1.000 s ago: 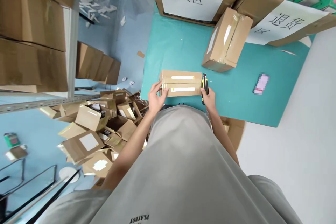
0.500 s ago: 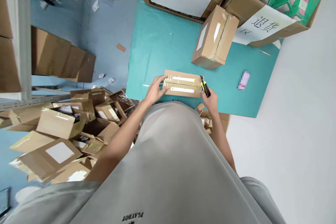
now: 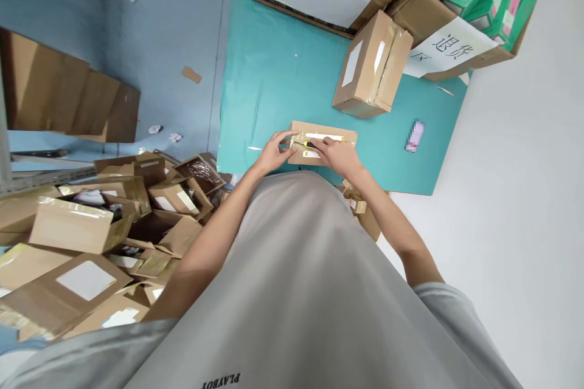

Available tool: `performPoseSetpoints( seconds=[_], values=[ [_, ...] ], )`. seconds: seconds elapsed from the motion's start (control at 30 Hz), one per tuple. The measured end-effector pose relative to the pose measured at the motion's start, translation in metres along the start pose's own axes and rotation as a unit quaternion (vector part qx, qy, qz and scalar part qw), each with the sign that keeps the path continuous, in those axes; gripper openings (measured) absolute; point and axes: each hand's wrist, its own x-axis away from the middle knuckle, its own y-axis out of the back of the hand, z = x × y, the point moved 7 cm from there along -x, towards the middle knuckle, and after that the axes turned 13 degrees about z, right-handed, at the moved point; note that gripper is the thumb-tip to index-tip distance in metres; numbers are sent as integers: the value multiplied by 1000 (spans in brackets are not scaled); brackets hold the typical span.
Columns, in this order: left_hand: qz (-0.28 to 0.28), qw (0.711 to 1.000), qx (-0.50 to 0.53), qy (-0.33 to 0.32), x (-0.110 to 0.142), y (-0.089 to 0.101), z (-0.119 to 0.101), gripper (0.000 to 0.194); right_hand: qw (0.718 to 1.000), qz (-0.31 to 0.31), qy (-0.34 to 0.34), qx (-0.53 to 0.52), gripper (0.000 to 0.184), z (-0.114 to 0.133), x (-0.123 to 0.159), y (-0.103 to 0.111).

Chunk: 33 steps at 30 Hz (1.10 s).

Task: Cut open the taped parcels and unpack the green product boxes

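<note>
brown box (image 3: 325, 130) on the teal counter (image 3: 283, 73) is held at nine o'clock by the left hand (image 3: 272, 154); a yellow-tipped cutter (image 3: 309, 144) is clamped in the right hand (image 3: 340, 157).

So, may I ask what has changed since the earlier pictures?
The right hand has moved leftward over the small carton, from its right end toward its left; the utility knife, held throughout, has turned from pointing forward to pointing left. Nothing was let go. The left hand stays at the carton's left end, and the larger taped carton stays on the teal table.
</note>
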Motion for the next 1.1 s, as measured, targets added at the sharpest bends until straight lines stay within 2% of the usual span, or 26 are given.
performPoseSetpoints(
  seconds=[0.27,0.53,0.83,0.97,1.03,1.1],
  values=[
    [2,1000,23,-11,-1,-2,1,60,998,22,-2,55,53,8,-4,7],
    [-1,1000,7,6,-1,-2,4,61,995,30,27,96,55,16,-1,19],
    [-35,999,5,33,0,-4,10,59,995,24,50,88,55,9,-3,20],
    [-47,998,-3,40,0,-2,10,58,996,23,40,79,51,-5,1,13],
    [-55,997,-9,46,0,-1,9,58,996,22,27,76,51,-23,10,7],
    [-68,996,-15,52,0,0,8,58,997,30,0,75,52,-52,25,-4]
  ],
)
